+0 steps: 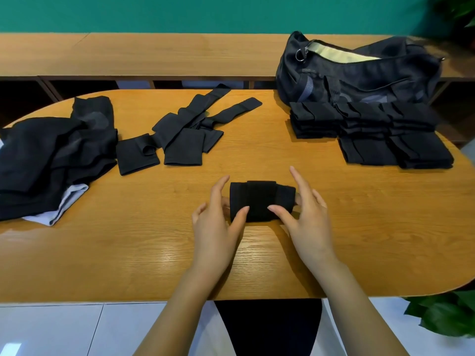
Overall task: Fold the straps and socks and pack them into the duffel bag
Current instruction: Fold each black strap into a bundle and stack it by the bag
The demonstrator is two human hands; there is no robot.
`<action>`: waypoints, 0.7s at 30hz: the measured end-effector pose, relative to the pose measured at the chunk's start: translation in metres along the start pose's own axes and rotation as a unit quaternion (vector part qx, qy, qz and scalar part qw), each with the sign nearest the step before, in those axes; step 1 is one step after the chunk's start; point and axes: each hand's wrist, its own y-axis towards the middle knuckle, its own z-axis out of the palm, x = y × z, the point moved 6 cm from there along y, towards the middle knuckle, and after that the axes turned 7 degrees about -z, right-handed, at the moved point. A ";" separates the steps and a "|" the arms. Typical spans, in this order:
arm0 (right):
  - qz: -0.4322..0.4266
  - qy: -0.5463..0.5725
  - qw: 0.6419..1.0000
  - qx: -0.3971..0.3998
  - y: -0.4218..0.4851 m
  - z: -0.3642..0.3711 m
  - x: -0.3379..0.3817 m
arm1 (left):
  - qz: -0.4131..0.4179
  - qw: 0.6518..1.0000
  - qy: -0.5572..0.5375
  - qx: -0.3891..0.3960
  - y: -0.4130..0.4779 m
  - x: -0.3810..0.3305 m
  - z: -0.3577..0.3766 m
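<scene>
The step in hand is the folding of one strap. The folded strap (259,199) lies on the table (359,240) well in front of the duffel bag (359,70) and to the bag's left, nearer the person than anything else. It already looks like a compact bundle with a band wrapped across its middle.

The left hand (218,217) stands at the bundle's end farther from the bag. Its fingers are straight and slightly spread, and its thumb tip touches the near edge. The right hand (308,217) flanks the end nearer the bag, with its thumb resting on the bundle's front, its forefinger lifted straight and another fingertip showing behind that end. Neither hand clamps the bundle; both seem only to steady or square it.

A stack of folded pieces (370,132) sits just in front of the bag, touching its base. Loose straps (185,129) lie far to the bag's left, and a heap of dark cloth (51,155), perhaps the socks, lies farther left still.

The fold looks finished, so the next move probably calls for gripping the bundle firmly enough that the wrap does not spring open, then carrying it toward the stack by the bag. The bag's zip is open, but the packing looks not yet begun.
</scene>
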 end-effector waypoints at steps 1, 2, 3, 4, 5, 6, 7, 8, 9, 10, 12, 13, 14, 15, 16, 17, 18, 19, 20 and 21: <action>-0.001 -0.017 1.000 0.000 0.005 0.002 -0.001 | -0.002 1.000 0.010 -0.006 0.003 0.000 0.000; 0.000 -0.037 0.999 0.000 0.009 0.003 -0.002 | -0.006 1.000 0.023 -0.013 0.006 0.000 0.000; 0.002 -0.058 0.998 0.002 0.013 0.006 -0.004 | -0.013 0.999 0.040 -0.018 0.009 0.000 0.000; 0.007 -0.083 0.997 0.008 0.017 0.008 -0.007 | -0.020 0.998 0.060 -0.022 0.011 -0.001 0.000; 0.009 -0.107 0.994 0.016 0.020 0.010 -0.009 | -0.022 0.996 0.082 -0.025 0.013 -0.001 0.000; 0.008 -0.123 0.992 0.026 0.020 0.011 -0.009 | -0.018 0.994 0.105 -0.027 0.015 -0.001 -0.001; 0.001 -0.132 0.991 0.035 0.020 0.011 -0.009 | -0.008 0.992 0.124 -0.026 0.016 -0.001 -0.002; -0.011 -0.133 0.990 0.046 0.018 0.009 -0.007 | 0.008 0.990 0.138 -0.018 0.017 -0.001 -0.003; -0.023 -0.131 0.989 0.063 0.015 0.008 -0.004 | 0.028 0.989 0.147 -0.002 0.018 -0.001 -0.004; -0.032 -0.132 0.987 0.086 0.010 0.007 -0.002 | 0.047 0.987 0.153 0.022 0.017 0.000 -0.005; -0.036 -0.135 0.981 0.135 0.002 0.009 -0.001 | 0.068 0.981 0.168 0.076 0.014 0.004 -0.004; -0.032 -0.133 0.978 0.154 -0.001 0.009 0.000 | 0.071 0.977 0.175 0.095 0.014 0.007 -0.003; -0.022 -0.127 0.977 0.167 -0.003 0.010 -0.001 | 0.073 0.976 0.178 0.105 0.013 0.009 -0.003; -0.013 -0.119 0.978 0.173 -0.004 0.011 -0.003 | 0.073 0.975 0.181 0.109 0.013 0.010 -0.003; -0.006 -0.111 0.979 0.172 -0.005 0.010 -0.004 | 0.076 0.973 0.187 0.108 0.014 0.011 -0.002; -0.009 -0.105 0.981 0.165 -0.005 0.009 -0.005 | 0.083 0.971 0.199 0.103 0.014 0.009 -0.001; -0.019 -0.098 0.984 0.148 -0.006 0.008 -0.005 | 0.089 0.969 0.211 0.095 0.015 0.007 0.000; -0.032 -0.090 0.987 0.129 -0.006 0.007 -0.004 | 0.092 0.968 0.218 0.087 0.017 0.004 0.002; -0.045 -0.083 0.989 0.113 -0.007 0.005 -0.004 | 0.088 0.968 0.220 0.080 0.019 0.002 0.004; -0.062 -0.088 0.989 0.102 -0.007 0.004 -0.003 | 0.082 0.970 0.218 0.075 0.021 -0.001 0.006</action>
